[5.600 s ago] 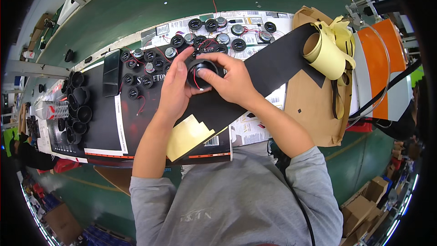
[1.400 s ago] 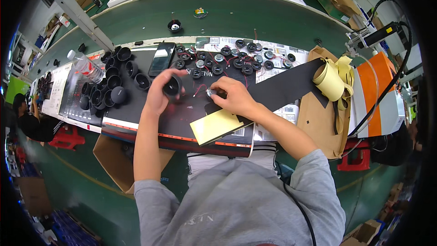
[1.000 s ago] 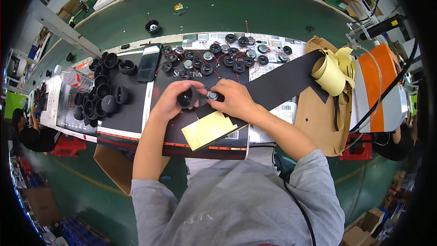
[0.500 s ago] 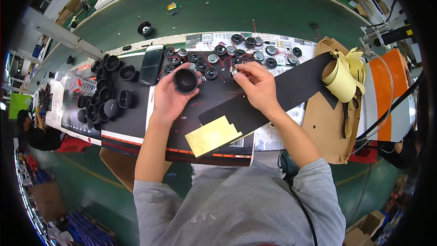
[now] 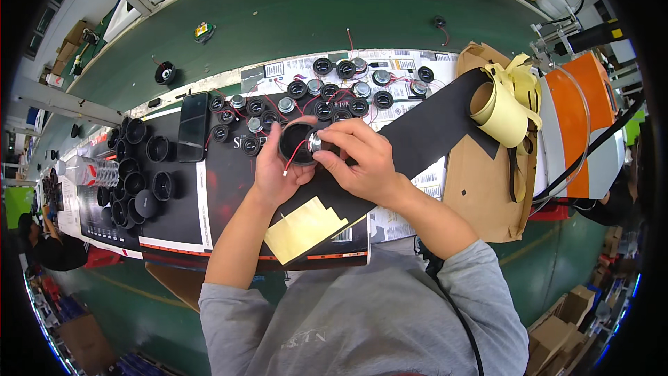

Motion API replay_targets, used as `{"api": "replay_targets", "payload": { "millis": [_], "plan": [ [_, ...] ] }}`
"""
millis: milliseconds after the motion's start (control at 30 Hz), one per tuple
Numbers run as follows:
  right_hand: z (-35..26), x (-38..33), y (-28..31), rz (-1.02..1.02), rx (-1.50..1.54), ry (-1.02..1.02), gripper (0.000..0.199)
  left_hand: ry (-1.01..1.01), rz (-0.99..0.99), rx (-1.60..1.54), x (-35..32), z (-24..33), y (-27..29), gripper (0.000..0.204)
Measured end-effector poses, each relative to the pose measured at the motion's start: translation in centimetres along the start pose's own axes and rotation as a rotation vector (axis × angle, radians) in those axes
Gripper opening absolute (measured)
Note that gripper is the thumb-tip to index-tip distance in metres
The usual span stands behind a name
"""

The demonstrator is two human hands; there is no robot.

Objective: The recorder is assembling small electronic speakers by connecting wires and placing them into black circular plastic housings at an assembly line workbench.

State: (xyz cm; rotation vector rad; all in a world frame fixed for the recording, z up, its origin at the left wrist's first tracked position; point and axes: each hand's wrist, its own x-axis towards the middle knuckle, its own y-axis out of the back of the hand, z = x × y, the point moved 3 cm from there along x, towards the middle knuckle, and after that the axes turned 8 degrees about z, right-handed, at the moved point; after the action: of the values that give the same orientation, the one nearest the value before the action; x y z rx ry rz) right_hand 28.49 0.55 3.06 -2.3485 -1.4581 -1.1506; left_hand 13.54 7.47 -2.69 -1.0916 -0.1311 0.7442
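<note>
My left hand (image 5: 273,173) is wrapped round a round black plastic cup (image 5: 290,138), its hollow side facing up and toward the right. Between the thumb and fingers of my right hand (image 5: 363,164) is a small silver-backed speaker (image 5: 314,142), held at the right side of the cup's mouth. A red wire runs from the speaker over the cup and ends in a small white plug (image 5: 285,173). My fingers hide part of the speaker, so I cannot tell whether it touches the cup.
Several loose speakers (image 5: 325,110) with red wires lie beyond my hands. To the left are a phone (image 5: 193,127), black cups (image 5: 133,182) and a clear bottle (image 5: 90,170). Rightward, a yellow roll (image 5: 502,115) sits by cardboard (image 5: 480,188). Yellow sheets (image 5: 303,228) lie in front.
My right hand has moved left with the speaker, bringing it to the cup. The red wire now shows across the cup. The whole view has shifted slightly.
</note>
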Motion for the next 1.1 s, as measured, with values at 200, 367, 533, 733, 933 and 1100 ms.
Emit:
{"api": "replay_targets", "payload": {
  "millis": [200,367,533,733,933,1100],
  "plan": [
    [-0.1,-0.1,-0.5,0.003,-0.014,0.119,0.025,-0.001,0.152,0.09,0.2,-0.5,-0.9,0.066],
    [0.4,-0.2,-1.2,0.006,-0.019,0.147,0.028,-0.005,0.203,0.1,0.7,-0.7,0.3,0.061],
    [0.9,-0.8,-1.5,-0.039,-0.134,0.128,0.024,-0.057,0.265,0.16,1.0,-0.6,-0.1,0.049],
    [1.1,-0.9,-2.1,-0.047,-0.147,0.138,0.024,-0.051,0.236,0.173,0.7,-0.6,0.0,0.05],
    [1.3,-1.0,-2.2,-0.068,-0.17,0.079,0.021,-0.065,0.155,0.235,0.5,-0.6,0.3,0.051],
    [1.7,-1.0,-2.3,-0.038,-0.202,0.071,0.023,-0.081,0.152,0.282,0.5,-0.9,-0.1,0.051]
  ]
}}
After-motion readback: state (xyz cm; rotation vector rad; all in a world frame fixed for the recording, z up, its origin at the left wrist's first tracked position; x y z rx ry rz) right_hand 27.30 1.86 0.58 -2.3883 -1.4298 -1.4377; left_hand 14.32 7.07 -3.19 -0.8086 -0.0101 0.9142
